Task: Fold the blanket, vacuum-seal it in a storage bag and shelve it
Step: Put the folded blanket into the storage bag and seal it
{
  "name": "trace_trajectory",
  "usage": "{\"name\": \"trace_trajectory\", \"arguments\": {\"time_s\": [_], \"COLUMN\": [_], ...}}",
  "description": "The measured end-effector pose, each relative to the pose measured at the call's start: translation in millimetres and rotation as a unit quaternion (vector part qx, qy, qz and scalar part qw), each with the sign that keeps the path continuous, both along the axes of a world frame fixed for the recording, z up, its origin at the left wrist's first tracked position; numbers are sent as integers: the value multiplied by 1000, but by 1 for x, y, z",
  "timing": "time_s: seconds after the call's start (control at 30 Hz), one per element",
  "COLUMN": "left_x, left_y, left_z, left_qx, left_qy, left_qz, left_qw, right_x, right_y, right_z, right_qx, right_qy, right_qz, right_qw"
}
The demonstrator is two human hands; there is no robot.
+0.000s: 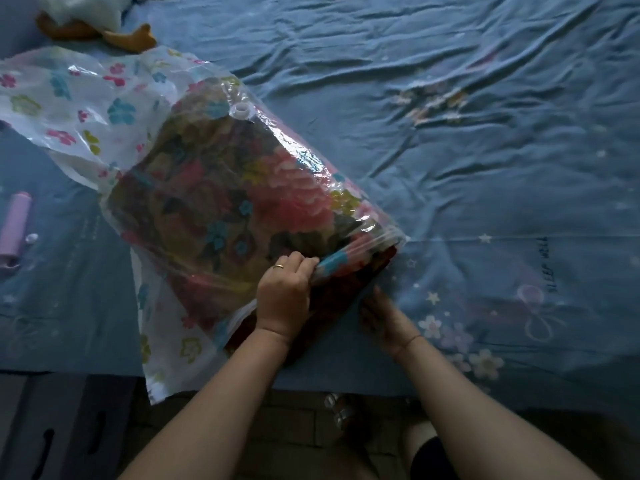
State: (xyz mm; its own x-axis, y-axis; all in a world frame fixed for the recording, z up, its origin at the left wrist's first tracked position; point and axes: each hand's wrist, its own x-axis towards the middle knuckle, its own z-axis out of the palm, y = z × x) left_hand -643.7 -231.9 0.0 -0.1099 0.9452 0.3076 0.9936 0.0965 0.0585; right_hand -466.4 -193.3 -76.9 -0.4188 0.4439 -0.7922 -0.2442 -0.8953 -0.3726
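The blanket [346, 296] is lying folded inside the clear flowered bag [86, 109], and the bag is lying slantwise across the bed [485, 168]. The blanket is filling the bag's nearer half. Its dark red end is showing at the bag's mouth, close to the bed's near edge. The farther part of the bag is lying flat and loose towards the upper left. A round valve [241, 110] is sitting on the bag's top face, above the far end of the blanket.

The left hand [284, 299] is curling its fingers over the rim of the bag's mouth and pinching the plastic against the top of the blanket. A ring [278, 266] is showing on one finger. The right hand [388, 320] is lying low on the sheet just beside the blanket's exposed end, fingers straight and pointing at it, the tips touching the fabric. The two hands are apart, one on each side of that end.

A lilac pump [14, 230] is lying on the bed at the left, well apart from the hands. A plush toy [86, 15] is resting at the far left corner, just beyond the bag.
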Motion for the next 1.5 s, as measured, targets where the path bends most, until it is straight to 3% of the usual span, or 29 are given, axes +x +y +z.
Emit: {"name": "trace_trajectory", "arguments": {"time_s": [0.3, 0.5, 0.57, 0.7, 0.93, 1.1, 1.2, 1.5], "left_x": [-28, -34, -35, -41, -54, -68, -74, -64], "left_y": [-2, 2, 10, 36, 79, 97, 109, 123], "left_z": [6, 34, 63, 147, 268, 323, 358, 459], "left_qx": [-72, -61, -22, 60, 92, 127, 153, 208], "left_qy": [49, -13, -19, -18, -32, -65, -60, -114], "left_qz": [-41, -42, -14, 8, 29, 51, 60, 41], "left_qw": [995, 997, 999, 998, 995, 988, 985, 971], "right_x": [-61, -80, -80, -73, -56, -54, -63, -51], "right_y": [-22, -14, -5, 24, 64, 77, 95, 162], "right_z": [-40, -26, 2, 84, 249, 321, 359, 478], "right_qx": [-58, -16, 28, 120, 246, 207, 248, 460], "right_qy": [170, 121, 91, 128, 76, 224, 231, 11], "right_qz": [-50, -75, -89, -118, -156, -161, -172, -198], "right_qw": [983, 990, 992, 977, 954, 939, 925, 865]}}
